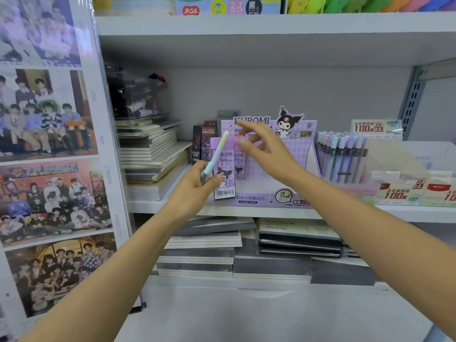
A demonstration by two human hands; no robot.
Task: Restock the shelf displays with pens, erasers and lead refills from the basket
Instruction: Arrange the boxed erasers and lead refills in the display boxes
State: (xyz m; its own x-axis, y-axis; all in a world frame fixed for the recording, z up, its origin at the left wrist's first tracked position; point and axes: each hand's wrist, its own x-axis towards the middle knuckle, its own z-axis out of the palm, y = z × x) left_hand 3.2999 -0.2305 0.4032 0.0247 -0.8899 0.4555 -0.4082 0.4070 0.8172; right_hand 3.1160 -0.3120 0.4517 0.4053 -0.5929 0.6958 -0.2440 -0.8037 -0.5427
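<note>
Together, pen [218,151] and refill pack [225,179] inside left grip [195,185]; right grip [262,147] loose, empty

A white shelf [148,206] carries, from left to right, a stack of notebooks [153,154], small dark boxes [201,144], a purple display box [276,174], a packed row of pens [343,156], and cream refill boxes [399,191]. The display box stands at the front edge.

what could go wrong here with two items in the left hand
The left hand grips both a pen and a lead refill pack, so either may slip as one is placed. The open right hand hovers near the standing pack in the purple display box and might tip it.
</note>
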